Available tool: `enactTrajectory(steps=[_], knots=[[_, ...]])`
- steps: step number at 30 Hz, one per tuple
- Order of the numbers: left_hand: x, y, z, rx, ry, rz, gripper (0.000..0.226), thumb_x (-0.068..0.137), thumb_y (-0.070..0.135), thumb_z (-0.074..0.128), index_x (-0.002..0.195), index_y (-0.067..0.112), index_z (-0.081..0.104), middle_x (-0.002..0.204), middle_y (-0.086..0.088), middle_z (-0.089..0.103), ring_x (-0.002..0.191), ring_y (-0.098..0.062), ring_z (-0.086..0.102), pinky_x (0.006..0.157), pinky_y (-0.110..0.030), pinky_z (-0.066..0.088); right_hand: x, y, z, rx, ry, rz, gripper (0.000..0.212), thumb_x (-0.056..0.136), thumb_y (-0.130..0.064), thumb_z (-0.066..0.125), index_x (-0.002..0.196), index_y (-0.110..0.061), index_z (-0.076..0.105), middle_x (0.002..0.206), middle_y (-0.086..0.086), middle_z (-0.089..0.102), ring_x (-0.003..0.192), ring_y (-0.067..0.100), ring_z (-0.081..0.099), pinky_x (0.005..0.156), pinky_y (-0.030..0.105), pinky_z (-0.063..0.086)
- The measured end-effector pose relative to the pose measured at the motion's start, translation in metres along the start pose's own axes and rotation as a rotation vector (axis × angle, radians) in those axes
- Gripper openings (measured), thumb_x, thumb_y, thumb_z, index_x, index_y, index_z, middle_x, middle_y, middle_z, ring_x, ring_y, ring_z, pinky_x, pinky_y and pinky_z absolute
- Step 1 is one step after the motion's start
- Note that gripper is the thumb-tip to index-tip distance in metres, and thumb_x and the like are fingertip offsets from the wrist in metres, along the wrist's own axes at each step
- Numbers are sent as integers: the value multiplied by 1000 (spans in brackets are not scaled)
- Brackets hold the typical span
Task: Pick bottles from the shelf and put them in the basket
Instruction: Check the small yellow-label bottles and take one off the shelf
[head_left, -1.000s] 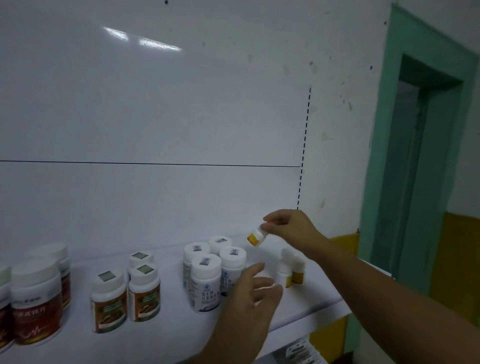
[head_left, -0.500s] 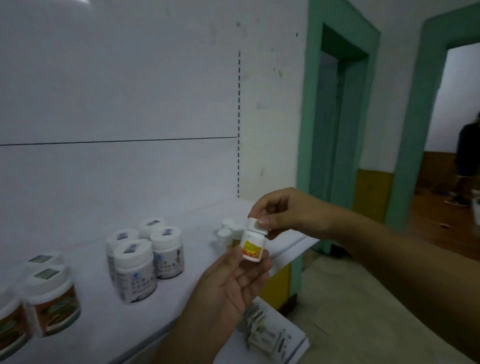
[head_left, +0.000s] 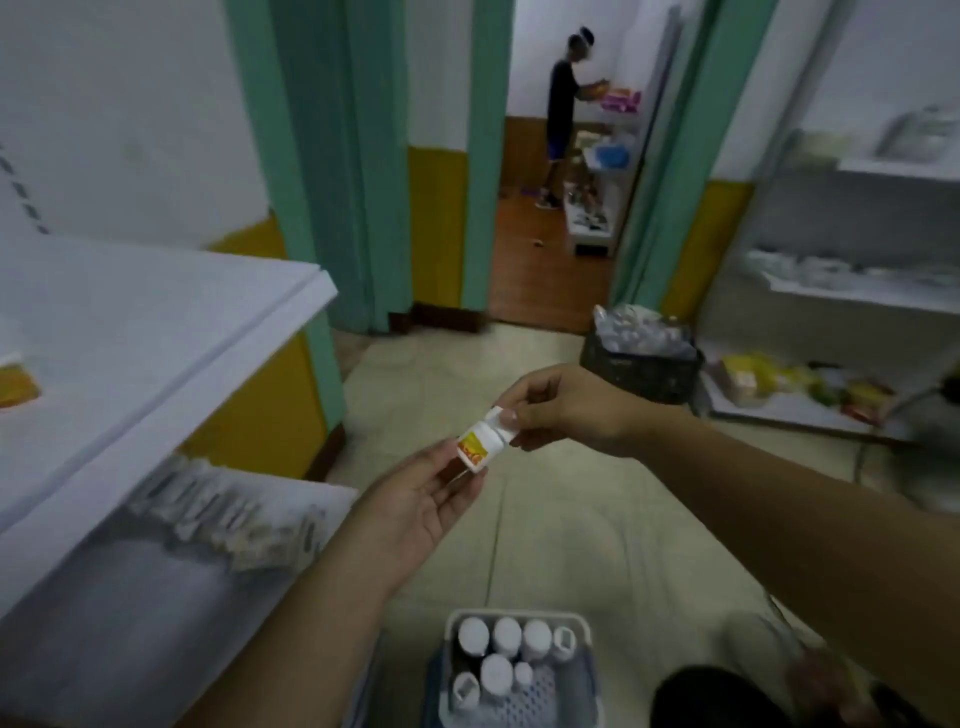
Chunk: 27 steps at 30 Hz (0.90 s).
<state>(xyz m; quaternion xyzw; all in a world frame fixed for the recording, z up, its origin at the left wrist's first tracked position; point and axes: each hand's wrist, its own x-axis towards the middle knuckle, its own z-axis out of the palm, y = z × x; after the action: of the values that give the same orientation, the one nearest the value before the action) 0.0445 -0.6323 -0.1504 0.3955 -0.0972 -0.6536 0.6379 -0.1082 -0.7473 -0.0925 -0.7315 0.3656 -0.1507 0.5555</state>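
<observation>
Since half a second ago the view has swung right and down: the white shelf (head_left: 156, 322) now sits at the left, its rows of bottles out of sight. The left hand (head_left: 415, 504), palm up, pinches the lower end of the small white pill bottle (head_left: 480, 444) between thumb and fingertips. The bottle hangs tilted over the floor, with the basket (head_left: 519, 617) of bottles newly in view below. The right hand (head_left: 566, 410), reaching in from the right, pinches the cap.

Btm edge cuts basket (head_left: 519, 617); bottle (head_left: 480, 445) label blurred, unreadable.
</observation>
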Motion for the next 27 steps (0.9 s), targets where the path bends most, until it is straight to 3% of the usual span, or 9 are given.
enactTrajectory(steps=[4,7,9,11,14,17,21,23,27], knots=[[43,-66,-7,198,-30,-177,7,85,3,58,89,2,63,79,-12,71,67,-15,69,60,-21,58,-34,95,-7,179,172,194,6,82,-9,67,86,-8,72,76,8,71,71,17,66,68,25,57],[61,-108,-15,246,-20,-297,6,83,2,61,88,0,63,79,-14,71,67,-17,69,57,-23,58,-57,157,-1,316,265,291,7,82,-12,67,86,-7,72,71,7,70,68,15,66,65,24,56],[70,-133,-23,319,3,-358,12,84,4,62,95,0,63,84,-15,71,76,-21,68,64,-26,58,-68,198,11,361,343,360,10,81,-10,70,89,-4,71,74,9,69,69,17,66,66,25,56],[79,-154,-35,570,44,-378,18,86,12,63,103,5,63,95,-14,67,86,-24,64,78,-30,53,-76,244,27,251,435,447,11,75,-11,76,85,-5,71,73,7,68,68,17,64,64,26,55],[101,-173,-64,1171,48,-248,13,86,22,60,95,15,66,105,-10,67,95,-23,61,85,-31,47,-78,311,57,-43,487,601,16,70,-23,81,78,-19,67,73,-5,67,68,9,62,61,20,49],[121,-183,-97,1435,12,-193,21,85,28,59,102,18,64,109,-1,65,98,-17,59,84,-29,47,-61,372,92,-225,426,657,16,72,-30,73,79,-18,65,77,-3,66,72,12,63,62,25,50],[135,-194,-142,1571,45,-160,20,86,30,57,106,26,60,102,9,59,91,-8,54,68,-20,40,-27,446,137,-420,378,753,12,81,-28,59,82,-16,63,85,1,67,78,19,62,65,23,42],[136,-200,-167,1586,75,-145,24,86,32,58,109,27,61,106,10,62,91,-6,57,71,-18,42,-10,474,150,-412,422,768,19,87,-27,52,92,-16,66,93,3,70,87,20,65,68,24,45],[132,-211,-199,1591,65,-198,12,86,30,60,97,31,64,101,13,65,89,-1,59,80,-24,50,9,492,160,-298,427,770,22,91,-26,46,98,-17,64,95,2,68,93,20,64,76,27,50]])
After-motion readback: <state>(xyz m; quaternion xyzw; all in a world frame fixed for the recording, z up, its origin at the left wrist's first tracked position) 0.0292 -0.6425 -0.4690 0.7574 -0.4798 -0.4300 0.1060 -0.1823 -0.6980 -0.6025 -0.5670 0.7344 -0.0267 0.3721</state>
